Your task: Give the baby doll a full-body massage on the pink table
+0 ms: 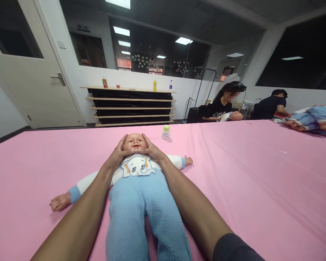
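Note:
A baby doll point(141, 192) lies on its back on the pink-covered table, its arms stretched out to both sides. It wears a white and light blue fleece outfit with an elephant on the chest. My left hand point(116, 155) cups one side of the doll's head point(135, 140), and my right hand point(153, 150) cups the other. Both thumbs meet near the chin, just under the mouth, while the fingers lie along the cheeks. Beyond the head, slightly right, a small bottle with a green cap point(165, 133) stands upright, apart from my hands.
The pink cover point(247, 174) spreads to both sides. Clothed dolls point(315, 117) lie piled at the far right. Behind the table, one person point(220, 105) holds another doll and a second person point(270, 105) bends forward. A stack of boards point(132, 105) with bottles on top stands by the wall.

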Available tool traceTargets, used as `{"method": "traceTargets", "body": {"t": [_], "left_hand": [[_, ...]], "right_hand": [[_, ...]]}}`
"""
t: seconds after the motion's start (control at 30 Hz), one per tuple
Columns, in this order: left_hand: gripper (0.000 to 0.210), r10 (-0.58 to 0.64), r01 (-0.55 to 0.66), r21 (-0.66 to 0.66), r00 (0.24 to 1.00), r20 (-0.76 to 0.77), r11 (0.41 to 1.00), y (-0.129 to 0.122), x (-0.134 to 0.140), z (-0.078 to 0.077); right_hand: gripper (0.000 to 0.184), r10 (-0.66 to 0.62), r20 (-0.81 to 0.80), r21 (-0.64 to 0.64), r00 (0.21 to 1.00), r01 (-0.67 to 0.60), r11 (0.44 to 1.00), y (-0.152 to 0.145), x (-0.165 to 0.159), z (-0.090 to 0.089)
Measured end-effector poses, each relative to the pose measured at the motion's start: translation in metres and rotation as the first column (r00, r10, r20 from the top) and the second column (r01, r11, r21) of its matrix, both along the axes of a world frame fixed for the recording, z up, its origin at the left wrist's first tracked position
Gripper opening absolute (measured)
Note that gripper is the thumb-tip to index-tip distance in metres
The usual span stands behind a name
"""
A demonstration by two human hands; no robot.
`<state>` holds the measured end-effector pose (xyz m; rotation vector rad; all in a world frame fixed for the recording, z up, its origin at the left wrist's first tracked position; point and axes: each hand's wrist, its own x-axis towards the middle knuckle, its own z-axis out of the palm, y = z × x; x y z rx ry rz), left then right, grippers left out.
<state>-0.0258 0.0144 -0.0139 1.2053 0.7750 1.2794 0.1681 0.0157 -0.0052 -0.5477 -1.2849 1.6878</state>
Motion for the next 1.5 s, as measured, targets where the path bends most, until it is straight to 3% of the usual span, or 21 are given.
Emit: {"method": "traceTargets", "body": {"t": [0.3, 0.57, 0.8, 1.03, 1.13, 1.27, 1.5], "left_hand": [[0.107, 0.008, -0.008, 0.043, 1.0, -0.002, 0.999, -0.007, 0.004, 0.005], [0.104, -0.02, 0.019, 0.045, 0.999, 0.03, 0.999, -0.003, 0.001, 0.0], [0.109, 0.011, -0.009, 0.073, 1.0, -0.021, 0.997, -0.006, 0.002, 0.003], [0.108, -0.037, 0.034, 0.034, 0.997, 0.068, 0.999, -0.004, 0.001, 0.001], [0.105, -0.026, 0.022, 0.055, 0.997, 0.074, 0.998, -0.001, 0.002, -0.002], [0.114, 0.05, -0.049, 0.093, 0.999, -0.015, 0.995, -0.002, 0.001, -0.002], [0.111, -0.052, 0.049, 0.031, 0.994, 0.094, 0.998, -0.005, 0.001, 0.001]], "right_hand": [[0.121, -0.108, 0.046, 0.034, 0.993, 0.106, 0.994, -0.003, -0.003, 0.003], [0.122, -0.026, -0.021, -0.024, 0.999, 0.025, 0.999, -0.005, -0.001, 0.006], [0.12, -0.103, 0.023, 0.007, 0.994, 0.103, 0.995, -0.007, -0.003, 0.005], [0.126, 0.009, -0.107, -0.102, 0.994, -0.02, 0.995, -0.005, -0.002, 0.01], [0.127, -0.047, -0.11, -0.153, 0.993, 0.03, 0.988, -0.003, -0.004, 0.009], [0.126, -0.118, -0.037, -0.096, 0.992, 0.114, 0.989, 0.001, -0.006, 0.005], [0.129, -0.042, -0.121, -0.119, 0.992, 0.027, 0.992, 0.004, -0.003, 0.002]]}}
